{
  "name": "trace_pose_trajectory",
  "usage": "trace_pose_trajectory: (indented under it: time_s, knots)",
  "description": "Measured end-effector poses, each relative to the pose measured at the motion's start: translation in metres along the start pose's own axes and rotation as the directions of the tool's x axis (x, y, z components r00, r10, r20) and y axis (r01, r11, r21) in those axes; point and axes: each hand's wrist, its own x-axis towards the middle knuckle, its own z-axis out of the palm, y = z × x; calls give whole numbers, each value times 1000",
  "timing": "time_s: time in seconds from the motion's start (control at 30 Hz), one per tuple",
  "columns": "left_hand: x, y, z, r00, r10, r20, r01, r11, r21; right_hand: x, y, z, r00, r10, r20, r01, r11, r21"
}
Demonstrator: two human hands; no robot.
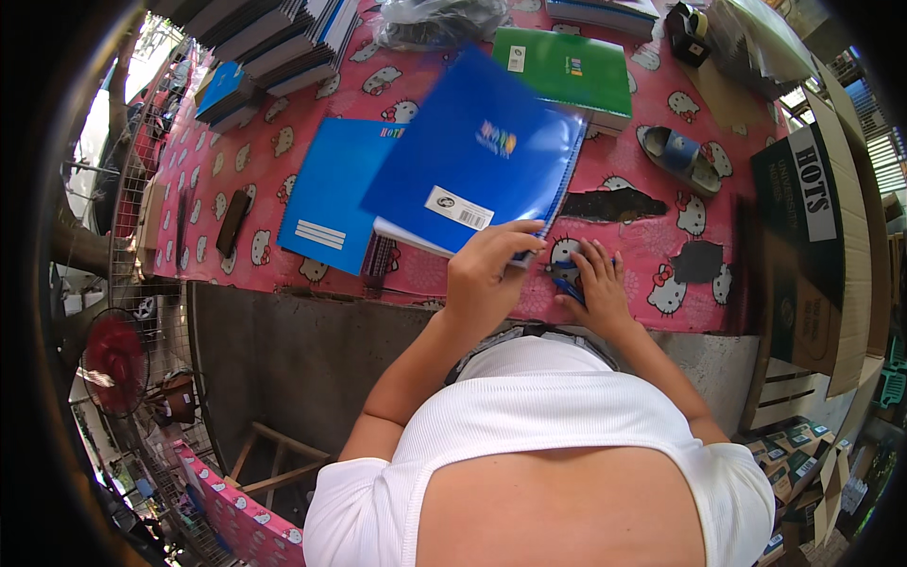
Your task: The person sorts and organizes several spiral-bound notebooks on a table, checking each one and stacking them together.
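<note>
My left hand (489, 269) pinches the lower corner of a dark blue spiral notebook (453, 142). The notebook is tilted above the table, its far end blurred, with a barcode label near its lower edge. It partly covers a lighter blue notebook (326, 203) lying on a spiral-bound stack to the left. On the tabletop, my right hand (603, 288) lies with its fingers spread. Beside its thumb and partly beneath it is a small blue-handled tool (569, 287); its kind is hard to make out.
A pink patterned cover (529, 298) with torn dark patches lies over the table. Green notebooks (567, 71) are stacked beyond, and larger notebook piles (274, 42) stand far left. A slide sandal (678, 156), tape dispenser (687, 33) and cardboard box (803, 246) are at the right.
</note>
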Motion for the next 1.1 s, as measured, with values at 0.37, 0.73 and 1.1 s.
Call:
trace_pose_trajectory:
  time_s: [0.37, 0.73, 1.1]
  knots:
    - [5, -9, 8, 964, 213, -158, -187, 969, 163, 26, -33, -102, 998, 55, -22, -31, 801, 597]
    - [3, -7, 19, 974, -55, -221, 53, 998, -15, 40, -51, -114, 996, 43, -78, 2, 864, 503]
    - [-4, -26, 20, 978, 65, -199, -55, 997, 54, 33, -48, -102, 994, 100, -34, -69, 860, 506]
